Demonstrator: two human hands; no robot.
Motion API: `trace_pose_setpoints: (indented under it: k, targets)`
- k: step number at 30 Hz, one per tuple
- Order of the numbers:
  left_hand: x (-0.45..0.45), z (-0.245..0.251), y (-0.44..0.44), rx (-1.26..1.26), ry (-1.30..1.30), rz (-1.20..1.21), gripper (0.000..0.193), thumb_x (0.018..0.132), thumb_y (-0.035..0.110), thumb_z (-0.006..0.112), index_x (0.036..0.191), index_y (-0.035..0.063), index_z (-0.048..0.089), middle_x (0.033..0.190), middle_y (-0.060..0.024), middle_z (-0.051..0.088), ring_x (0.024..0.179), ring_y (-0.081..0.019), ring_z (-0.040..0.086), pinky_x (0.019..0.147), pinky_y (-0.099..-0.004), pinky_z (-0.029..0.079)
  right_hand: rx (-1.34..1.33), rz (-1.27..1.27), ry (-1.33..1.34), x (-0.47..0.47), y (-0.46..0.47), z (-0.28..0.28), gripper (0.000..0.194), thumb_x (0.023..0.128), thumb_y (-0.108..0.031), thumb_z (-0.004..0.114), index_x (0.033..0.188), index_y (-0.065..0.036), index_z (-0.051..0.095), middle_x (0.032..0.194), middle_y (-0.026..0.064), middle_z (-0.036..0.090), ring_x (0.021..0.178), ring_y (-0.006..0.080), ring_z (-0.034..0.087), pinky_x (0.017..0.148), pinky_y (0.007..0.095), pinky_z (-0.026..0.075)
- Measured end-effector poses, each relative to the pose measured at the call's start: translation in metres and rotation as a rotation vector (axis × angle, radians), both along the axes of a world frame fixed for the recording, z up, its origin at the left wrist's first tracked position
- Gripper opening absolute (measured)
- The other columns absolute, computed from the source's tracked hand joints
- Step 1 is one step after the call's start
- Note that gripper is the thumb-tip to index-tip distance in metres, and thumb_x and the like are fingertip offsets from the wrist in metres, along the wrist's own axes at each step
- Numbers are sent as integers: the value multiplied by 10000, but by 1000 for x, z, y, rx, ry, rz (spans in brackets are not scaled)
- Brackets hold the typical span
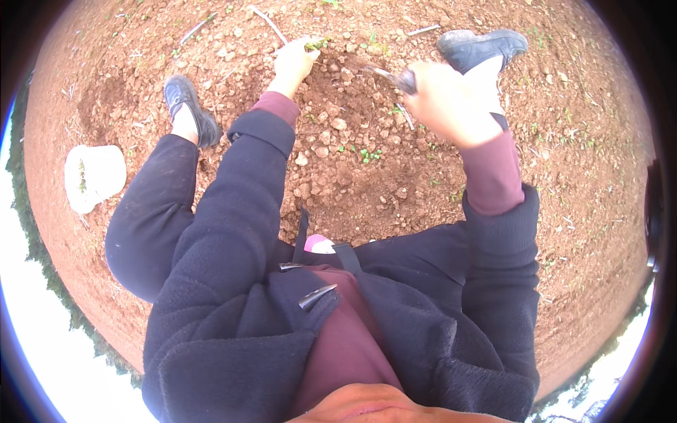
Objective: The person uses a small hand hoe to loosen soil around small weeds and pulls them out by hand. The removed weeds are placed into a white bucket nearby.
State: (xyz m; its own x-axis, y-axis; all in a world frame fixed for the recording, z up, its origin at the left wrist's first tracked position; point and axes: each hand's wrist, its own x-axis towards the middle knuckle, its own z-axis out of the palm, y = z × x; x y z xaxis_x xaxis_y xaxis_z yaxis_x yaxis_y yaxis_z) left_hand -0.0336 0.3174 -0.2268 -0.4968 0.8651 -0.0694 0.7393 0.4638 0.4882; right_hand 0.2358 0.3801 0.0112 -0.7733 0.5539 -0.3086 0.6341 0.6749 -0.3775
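My left hand [294,62] is low over the reddish-brown soil, its fingers closed on a small green plant [316,44]. On the other side, my right hand [441,103] grips the dark handle of a small hand tool [404,82]. The tool's metal end [376,71] points left toward the plant; it is blurred, so its exact kind is unclear. Between the two hands lies loosened, cloddy soil [344,87], darker than the ground around it.
A white bucket [100,172] with some plant matter inside stands at the left. My dark shoes [190,108] rest on the soil at both sides. Dry stalks [198,27] and small green seedlings [370,155] are scattered about.
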Motion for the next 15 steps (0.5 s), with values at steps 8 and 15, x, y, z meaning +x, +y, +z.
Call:
trace_pose_setpoints:
  k: [8, 15]
  targets:
    - [8, 2, 8, 52, 8, 62, 335, 841, 364, 653, 1123, 184, 680, 993, -120, 688, 922, -302, 655, 817, -384, 511, -134, 16, -189, -96, 22, -51, 247, 884, -159, 540, 1006, 1, 683, 949, 211, 682, 855, 301, 682, 814, 400, 540]
    - [-4, 6, 4, 180, -141, 68, 375, 825, 358, 691, 1126, 134, 677, 897, -157, 692, 871, -302, 660, 791, -376, 509, -305, -252, 35, -31, -23, -129, 171, 918, -216, 536, 918, -101, 663, 859, 132, 672, 796, 270, 657, 733, 397, 525]
